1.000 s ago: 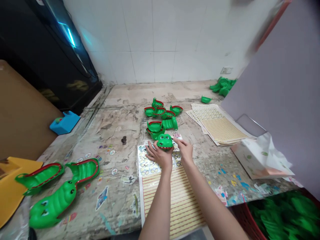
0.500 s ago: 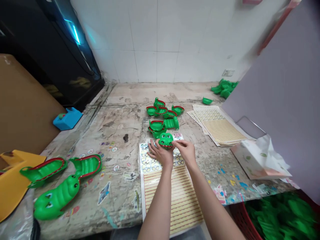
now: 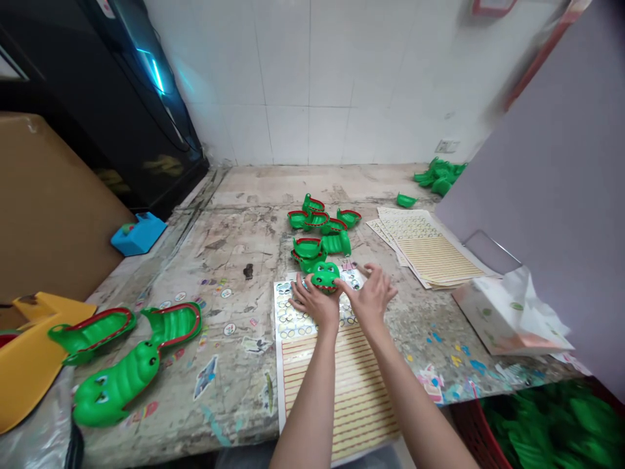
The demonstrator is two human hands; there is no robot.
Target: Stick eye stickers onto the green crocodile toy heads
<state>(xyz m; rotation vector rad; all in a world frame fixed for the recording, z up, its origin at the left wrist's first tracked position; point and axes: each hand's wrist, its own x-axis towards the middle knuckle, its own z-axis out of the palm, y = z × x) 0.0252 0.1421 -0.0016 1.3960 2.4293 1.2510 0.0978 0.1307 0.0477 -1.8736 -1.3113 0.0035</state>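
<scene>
at lower centre, the left hand (image 3: 317, 303) clasps a likely light, stiff crocodile head (image 3: 325, 274), best held by its sides, the right hand (image 3: 370, 297) splayed at its edge.

This looks like a small workshop — repeat handwork on toys, by the evidence. The worktable (image 3: 229, 241) is scuffed, stained and dotted with stray stickers (image 3: 229, 329). Batches of green crocodile pieces (image 3: 335, 243) sit on it, a heap of green parts (image 3: 440, 176) lies at the back, and a red basket (image 3: 469, 426) full of more stands below the edge. A sticker sheet (image 3: 297, 391), printed in rows, lies in front — behind it all, a plain tiled wall (image 3: 283, 65).
</scene>
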